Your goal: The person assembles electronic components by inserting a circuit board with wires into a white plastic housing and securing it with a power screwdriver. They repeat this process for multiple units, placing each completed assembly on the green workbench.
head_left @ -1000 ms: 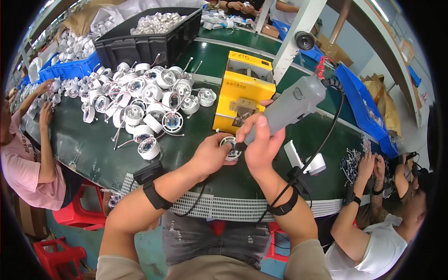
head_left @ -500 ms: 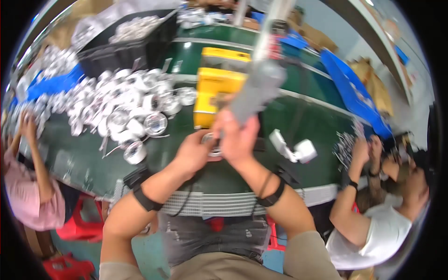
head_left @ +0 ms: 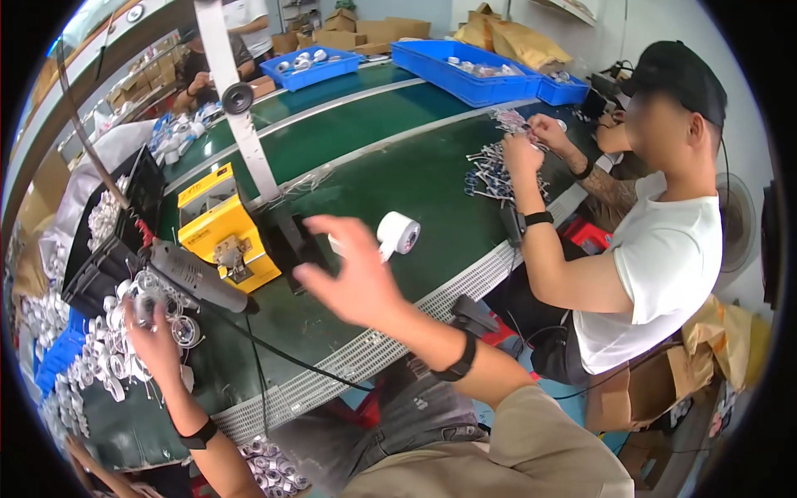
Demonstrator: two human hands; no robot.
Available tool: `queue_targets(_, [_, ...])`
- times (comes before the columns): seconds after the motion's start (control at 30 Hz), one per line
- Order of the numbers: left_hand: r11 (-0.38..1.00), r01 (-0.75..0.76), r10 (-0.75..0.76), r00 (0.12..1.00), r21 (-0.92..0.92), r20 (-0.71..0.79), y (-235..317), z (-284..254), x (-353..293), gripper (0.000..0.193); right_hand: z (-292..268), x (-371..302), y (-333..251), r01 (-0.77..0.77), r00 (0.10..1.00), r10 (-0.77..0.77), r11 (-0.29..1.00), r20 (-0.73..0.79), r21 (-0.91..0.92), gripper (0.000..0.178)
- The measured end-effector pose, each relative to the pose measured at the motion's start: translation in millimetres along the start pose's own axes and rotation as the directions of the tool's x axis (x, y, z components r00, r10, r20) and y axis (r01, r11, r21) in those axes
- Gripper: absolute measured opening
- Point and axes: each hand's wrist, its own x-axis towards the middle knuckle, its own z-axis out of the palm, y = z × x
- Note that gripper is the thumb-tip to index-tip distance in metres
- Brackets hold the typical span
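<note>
At the left, over a pile of white round lamp housings [head_left: 112, 353], my left hand [head_left: 158, 349] has its fingers around a round housing with a clear face [head_left: 149, 305]; blur hides its details. My right hand [head_left: 357, 278] is open with fingers spread, holding nothing, above the green bench. Just past it lies a white cylindrical lamp housing [head_left: 399, 232], with another white piece partly hidden behind my fingers. A grey electric screwdriver [head_left: 198, 278] hangs tilted between my hands, free of both, in front of a yellow machine [head_left: 228, 224].
A black bin [head_left: 100, 266] of small white parts stands at the left. Black cables cross the bench front. A metal post [head_left: 241, 124] rises behind the yellow machine. At right, a co-worker in a white shirt [head_left: 656, 249] handles wired parts [head_left: 502, 173]. Blue trays [head_left: 465, 79] stand at the back.
My hands have parted: the left moved left to the pile, the right let go of the screwdriver and opened. The screwdriver now hangs at left. My view has turned right.
</note>
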Motion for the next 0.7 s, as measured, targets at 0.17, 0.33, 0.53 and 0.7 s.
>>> queue_targets(0.17, [0.97,-0.151,0.185,0.966,0.191,-0.178,-9.9,1.1,5.4,0.069,-72.5,-12.7,64.5,-0.339,0.936,0.348,0.859,-0.048,-0.384,0.087])
queue_targets(0.33, [0.966,-0.187,0.182,0.982,0.179,0.045,19.9,1.6,-10.7,0.031,-80.9,-6.7,83.3,-0.431,0.858,0.495,0.84,0.14,-0.328,0.074])
queue_targets(0.53, [0.905,0.312,0.152,0.397,-0.289,0.905,56.1,-18.3,-29.8,0.015,-79.6,6.8,28.6,-0.079,0.932,0.162,0.964,0.324,-0.254,0.064])
queue_targets(0.7, [0.555,0.486,0.539,0.407,-0.674,0.737,108.8,8.5,-65.9,0.053,-64.2,24.5,-31.7,0.287,0.746,-0.089,0.937,0.66,-0.198,0.062])
